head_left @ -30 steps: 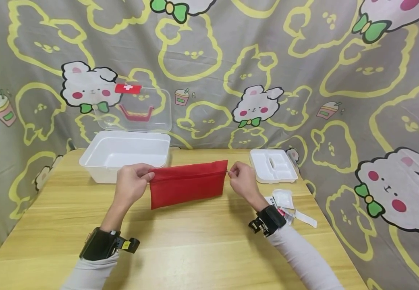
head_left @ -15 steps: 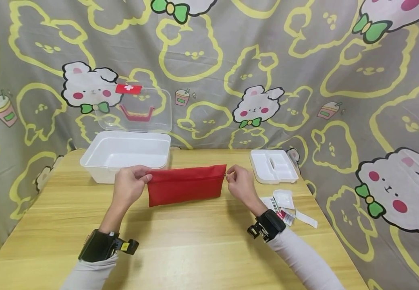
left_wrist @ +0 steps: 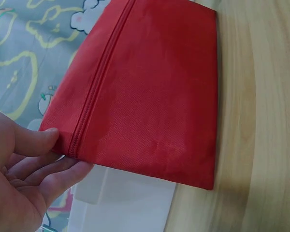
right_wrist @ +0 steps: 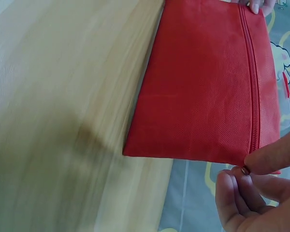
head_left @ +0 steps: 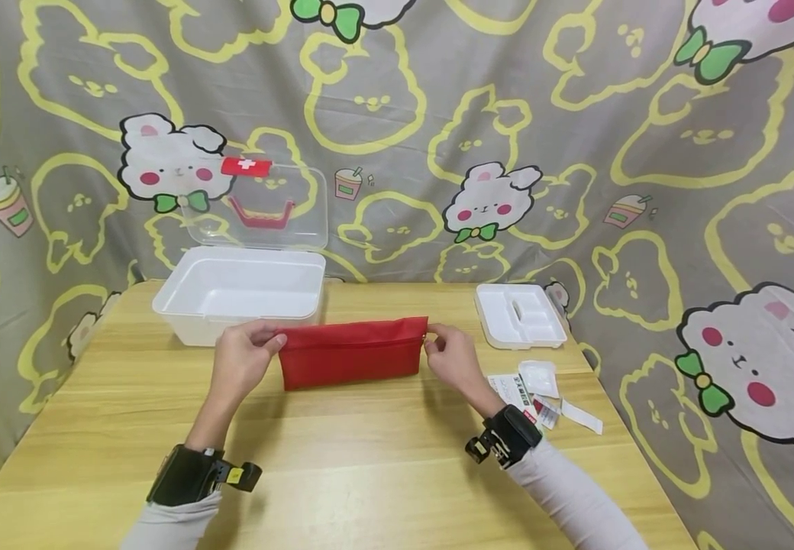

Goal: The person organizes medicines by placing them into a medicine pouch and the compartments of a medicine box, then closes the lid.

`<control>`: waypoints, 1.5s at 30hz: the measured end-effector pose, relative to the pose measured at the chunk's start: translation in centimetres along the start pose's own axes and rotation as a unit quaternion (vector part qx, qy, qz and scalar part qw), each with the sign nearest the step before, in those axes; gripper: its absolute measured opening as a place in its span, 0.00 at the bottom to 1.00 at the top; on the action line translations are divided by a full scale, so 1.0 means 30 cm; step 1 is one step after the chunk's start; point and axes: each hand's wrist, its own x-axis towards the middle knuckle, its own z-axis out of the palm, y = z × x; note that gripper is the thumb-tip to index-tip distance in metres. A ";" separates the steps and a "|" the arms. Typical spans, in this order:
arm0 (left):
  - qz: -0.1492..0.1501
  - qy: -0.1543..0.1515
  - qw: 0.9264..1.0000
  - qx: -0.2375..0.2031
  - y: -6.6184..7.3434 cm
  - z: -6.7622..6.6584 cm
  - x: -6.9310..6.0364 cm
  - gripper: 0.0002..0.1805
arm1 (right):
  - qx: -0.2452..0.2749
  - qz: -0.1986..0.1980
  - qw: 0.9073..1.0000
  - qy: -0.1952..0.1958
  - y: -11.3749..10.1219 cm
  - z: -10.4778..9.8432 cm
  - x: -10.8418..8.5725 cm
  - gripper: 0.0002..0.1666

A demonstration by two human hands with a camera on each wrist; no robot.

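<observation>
A flat red zippered pouch [head_left: 352, 355] stands on its long edge just above or on the table, in the middle of the head view. My left hand [head_left: 240, 359] pinches its upper left corner between thumb and fingers, beside the zipper's end [left_wrist: 77, 140]. At the other end, my right hand [head_left: 453, 357] pinches the small metal zipper pull [right_wrist: 245, 170] at the pouch's edge. The zipper teeth run in a closed line along the pouch in both wrist views. What lies inside the pouch is hidden.
A white box [head_left: 191, 328] stands behind my left hand, its clear lid [head_left: 301, 229] raised. At the back right lies a white compartment tray [head_left: 500, 336]. Several small packets [head_left: 537, 378] and a white strip [head_left: 581, 416] lie beside my right wrist.
Both hands have lowered the pouch a little toward the table and shifted it slightly left. Their holds on the corner and the zipper pull look unchanged.
</observation>
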 end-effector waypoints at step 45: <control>-0.020 -0.003 1.000 0.001 0.095 -0.207 0.070 0.19 | 0.132 -0.001 0.991 0.014 -0.177 -0.040 0.068 0.17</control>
